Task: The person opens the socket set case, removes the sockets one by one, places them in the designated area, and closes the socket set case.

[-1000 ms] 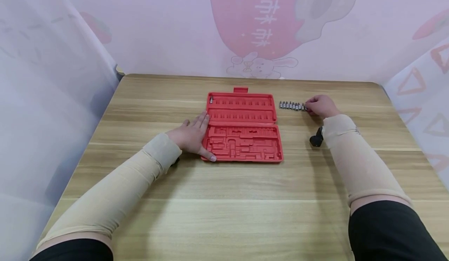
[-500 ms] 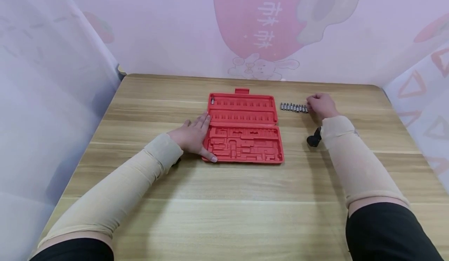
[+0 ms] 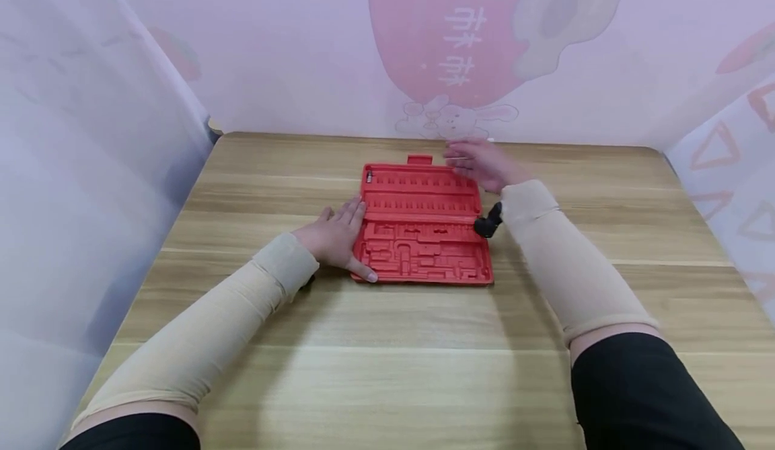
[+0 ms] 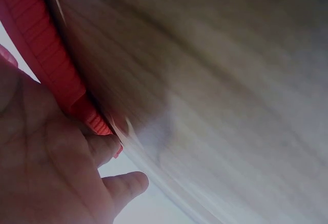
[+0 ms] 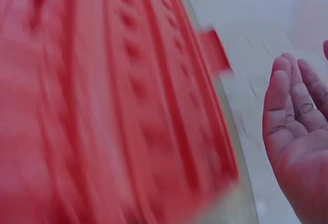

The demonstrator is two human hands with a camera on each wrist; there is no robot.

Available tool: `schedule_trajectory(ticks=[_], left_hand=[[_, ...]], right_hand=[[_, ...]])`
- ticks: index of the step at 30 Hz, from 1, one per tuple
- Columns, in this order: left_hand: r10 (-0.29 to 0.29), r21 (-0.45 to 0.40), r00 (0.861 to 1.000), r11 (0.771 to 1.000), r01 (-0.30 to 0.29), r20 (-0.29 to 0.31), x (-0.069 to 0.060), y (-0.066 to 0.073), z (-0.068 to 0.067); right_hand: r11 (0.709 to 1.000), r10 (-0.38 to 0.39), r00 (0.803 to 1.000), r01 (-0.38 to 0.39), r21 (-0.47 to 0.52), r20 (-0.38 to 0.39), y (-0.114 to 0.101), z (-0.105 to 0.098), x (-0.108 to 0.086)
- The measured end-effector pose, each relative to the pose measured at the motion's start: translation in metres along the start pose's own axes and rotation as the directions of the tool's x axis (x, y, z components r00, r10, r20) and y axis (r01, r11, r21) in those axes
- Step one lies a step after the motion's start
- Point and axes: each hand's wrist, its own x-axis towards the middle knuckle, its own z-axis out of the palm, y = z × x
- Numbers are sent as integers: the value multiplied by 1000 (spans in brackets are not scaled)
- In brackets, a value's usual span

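Observation:
A red plastic tool case (image 3: pixel 424 218) lies unfolded on the table, with moulded slots in both halves. One small metal bit (image 3: pixel 368 176) sits upright in its top left slot. My left hand (image 3: pixel 333 238) rests along the case's left edge, fingers spread and thumb at the front corner. My right hand (image 3: pixel 481 164) is over the case's upper right corner, its fingers loosely extended. In the right wrist view, those fingers (image 5: pixel 279 96) show nothing held, though the thumb is mostly out of frame. The row of bits on the table is hidden behind the right hand and cuff.
The wooden table (image 3: pixel 387 369) stretches around the case. A red latch tab (image 3: pixel 420 159) sticks out from the case's far edge. White printed curtains (image 3: pixel 290 53) stand behind and at both sides. A small black camera (image 3: pixel 488 221) hangs below my right wrist.
My right hand pulled away from the right end of the row of bits, leaving another bit standing there, then swept left to the case. The left hand has stayed in place.

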Motion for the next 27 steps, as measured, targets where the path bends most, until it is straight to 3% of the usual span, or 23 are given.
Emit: schedule_trajectory(ticks=[6, 13, 19, 27], left_hand=[[10, 6, 1000, 1000, -10, 4, 3, 4, 1], [15, 31, 1000, 999, -15, 5, 6, 7, 0], [16, 36, 1000, 999, -16, 7, 8, 10, -1], [16, 51, 1000, 999, -16, 5, 9, 10, -4]], right_hand=[[997, 25, 998, -20, -79, 62, 14, 51, 22], [988, 76, 996, -70, -136, 38, 25, 92, 43], [977, 72, 997, -62, -204, 39, 27, 108, 49], [964, 99, 995, -90, -252, 23, 24, 112, 50]])
